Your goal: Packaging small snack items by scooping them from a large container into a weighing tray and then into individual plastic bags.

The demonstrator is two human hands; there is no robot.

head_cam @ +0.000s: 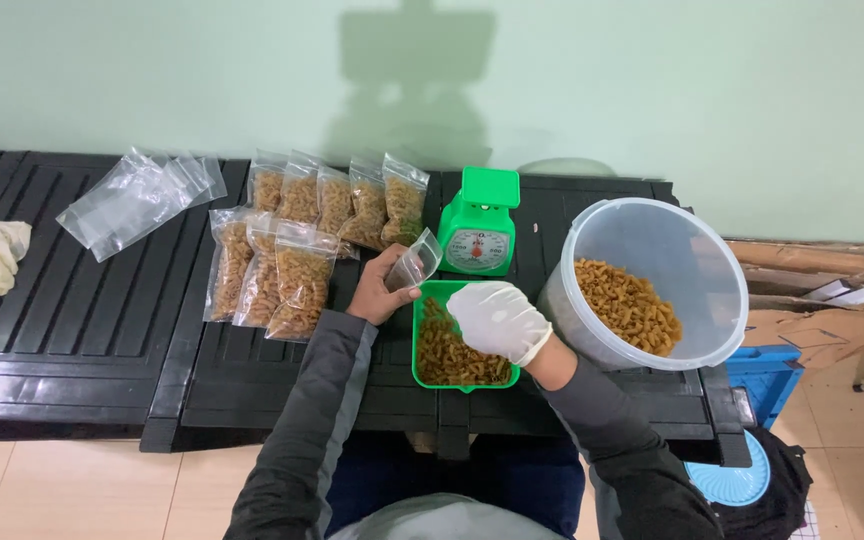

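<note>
While left hand (382,290) pinches a small clear bag (415,262) mouth-up over the green tray (430,378) so spills drop back, gloved right hand (497,320) cups pasta (447,355), fingers curled; scale (479,232) just beyond.

Both arms reach fwd from bottom of frame, grey sleeves to the wrists, forearms converging toward centre. L hand (380,290): bare, raised slightly, fingers curled, thumb and fingertips pinched shut in a grip, palm turned inward to the right. R hand (497,320): white glove, palm down, fingers bent and cupped together, wrist flexed, sits lower than and just beside L hand.
</note>
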